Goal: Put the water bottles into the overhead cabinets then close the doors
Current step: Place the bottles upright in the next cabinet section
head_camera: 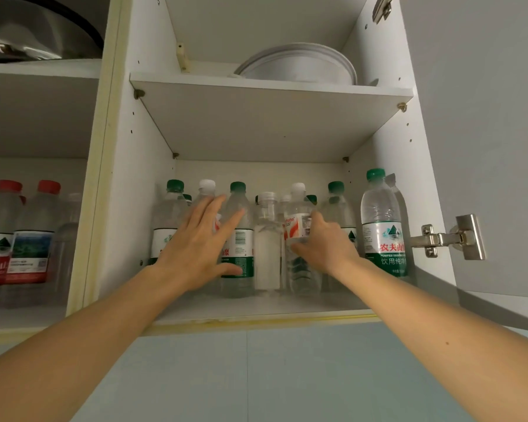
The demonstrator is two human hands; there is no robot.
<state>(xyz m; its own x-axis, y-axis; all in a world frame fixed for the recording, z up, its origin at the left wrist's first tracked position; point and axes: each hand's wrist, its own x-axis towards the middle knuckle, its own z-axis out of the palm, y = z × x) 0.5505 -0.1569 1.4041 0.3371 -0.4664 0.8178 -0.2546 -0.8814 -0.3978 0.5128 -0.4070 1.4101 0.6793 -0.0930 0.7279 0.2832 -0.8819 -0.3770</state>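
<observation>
- Bottles with red caps point(28, 239) stand in the neighbouring compartment, left of the white-capped bottle point(299, 236) that serves as landmark; a dark pan point(37, 28) sits on the shelf above them
- Left of the landmark, the left hand point(195, 242) lies with fingers spread and straight against the green-capped bottles point(237, 239) in the front row; it presses or steadies them and grips nothing
- Just left of the landmark stands a clear bottle with a pale cap point(267, 239), touching or nearly touching it
- The landmark bottle itself stands upright on the lower shelf point(256, 306) of the open cabinet; the right hand point(323, 245) is curled round its middle, thumb below the red-and-white label, fingers hidden behind
- Judged from its look, a full bottle would be fairly heavy for its size, with thin, smooth plastic that dents under a hard squeeze; the labelled waist gives the surest hold, and sliding it along the shelf risks toppling its close-packed neighbours less than lifting
- Right of the landmark, a taller green-capped bottle point(381, 223) stands at the front edge beside the cabinet wall; further right a metal hinge point(451, 239) carries the open door point(485, 117)
- Above the landmark, white plates point(299, 63) rest on the upper shelf; the doors are not yet closed
</observation>
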